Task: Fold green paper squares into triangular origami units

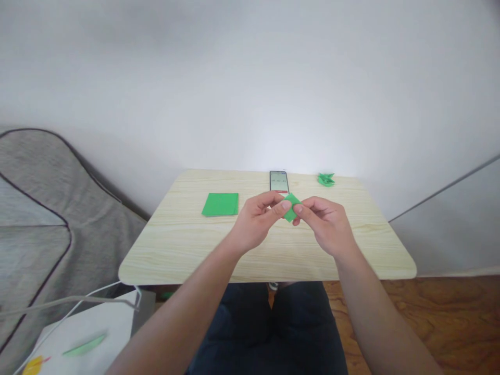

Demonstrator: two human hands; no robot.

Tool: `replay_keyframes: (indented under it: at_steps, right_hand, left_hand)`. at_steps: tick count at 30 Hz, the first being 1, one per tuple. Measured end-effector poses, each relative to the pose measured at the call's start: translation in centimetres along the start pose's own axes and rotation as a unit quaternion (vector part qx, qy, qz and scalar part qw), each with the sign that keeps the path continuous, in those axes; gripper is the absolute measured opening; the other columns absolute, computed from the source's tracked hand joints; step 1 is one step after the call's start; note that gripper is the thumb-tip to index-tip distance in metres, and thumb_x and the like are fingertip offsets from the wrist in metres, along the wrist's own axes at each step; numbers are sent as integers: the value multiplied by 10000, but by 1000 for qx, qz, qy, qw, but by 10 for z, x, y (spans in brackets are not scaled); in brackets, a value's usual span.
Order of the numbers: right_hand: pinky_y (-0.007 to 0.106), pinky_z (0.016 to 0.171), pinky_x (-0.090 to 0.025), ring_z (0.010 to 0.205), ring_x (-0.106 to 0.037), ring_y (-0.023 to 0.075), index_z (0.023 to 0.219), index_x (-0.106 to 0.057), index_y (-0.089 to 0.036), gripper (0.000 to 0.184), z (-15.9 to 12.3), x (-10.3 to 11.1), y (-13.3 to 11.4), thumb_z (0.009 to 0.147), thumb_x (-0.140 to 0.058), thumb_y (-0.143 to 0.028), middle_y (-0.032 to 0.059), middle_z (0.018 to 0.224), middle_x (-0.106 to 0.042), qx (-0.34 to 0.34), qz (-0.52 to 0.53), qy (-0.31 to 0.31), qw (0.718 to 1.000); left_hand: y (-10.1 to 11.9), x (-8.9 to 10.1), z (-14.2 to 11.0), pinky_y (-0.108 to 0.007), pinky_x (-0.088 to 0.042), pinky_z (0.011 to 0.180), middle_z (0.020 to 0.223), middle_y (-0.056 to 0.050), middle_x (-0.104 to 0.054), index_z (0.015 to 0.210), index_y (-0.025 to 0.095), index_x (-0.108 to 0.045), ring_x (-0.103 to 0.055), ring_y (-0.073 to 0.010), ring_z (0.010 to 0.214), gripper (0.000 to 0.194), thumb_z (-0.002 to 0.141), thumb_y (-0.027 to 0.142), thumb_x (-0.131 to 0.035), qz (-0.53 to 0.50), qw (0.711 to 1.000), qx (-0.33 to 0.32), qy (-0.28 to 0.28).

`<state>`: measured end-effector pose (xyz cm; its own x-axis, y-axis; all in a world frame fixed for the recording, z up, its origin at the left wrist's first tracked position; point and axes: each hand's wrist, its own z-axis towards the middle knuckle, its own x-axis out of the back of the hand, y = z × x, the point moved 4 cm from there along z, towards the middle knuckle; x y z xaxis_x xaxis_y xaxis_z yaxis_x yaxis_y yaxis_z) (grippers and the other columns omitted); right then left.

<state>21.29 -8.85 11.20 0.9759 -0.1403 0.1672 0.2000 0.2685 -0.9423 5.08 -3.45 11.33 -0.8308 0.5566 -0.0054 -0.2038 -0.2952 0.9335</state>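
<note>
From my remote view: small green paper [290,214] held up over worktop [172,250], directly between left hand [253,219] and right hand [330,221]. Both grips narrow, thumbs pinching paper from opposite sides; neither hand nearer. Long axis runs roughly away from body, corner towards phone [278,181]. Green sheets [221,204] lie left, crumpled-looking green piece [326,179] far right. Phone digits too small for me to read surely; no brand legible.
</note>
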Motion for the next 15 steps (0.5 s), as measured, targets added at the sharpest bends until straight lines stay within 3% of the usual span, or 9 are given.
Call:
replay_keyframes:
  at_steps: [4,10,15]
  right_hand:
    - [278,643,-490,692,-658,158,813,-743,-202,247,-14,-1,0,909,-751,-430,8,731,-740,-27,-39,-37,998]
    - [284,669,-489,739,-648,167,843,-751,-210,236,-21,-4,21,899,-750,-438,10,781,-738,-48,-19,-15,999]
    - [311,742,-513,811,-680,188,893,-752,-225,201,-21,-9,38,933,-708,-417,20,847,-754,-34,-25,2,999]
  left_hand:
    - [3,-2,-13,-288,-423,704,825,-29,-653,883,162,-716,-563,-149,773,239,955,388,-689,43,999,-2,6]
    - [-9,3,-23,-310,-399,739,763,-21,-612,743,178,-721,-537,-163,785,245,924,344,-729,100,993,-14,62]
    - [-35,7,-23,-294,-398,711,751,-5,-621,818,181,-719,-522,-146,738,205,913,362,-727,56,994,53,76]
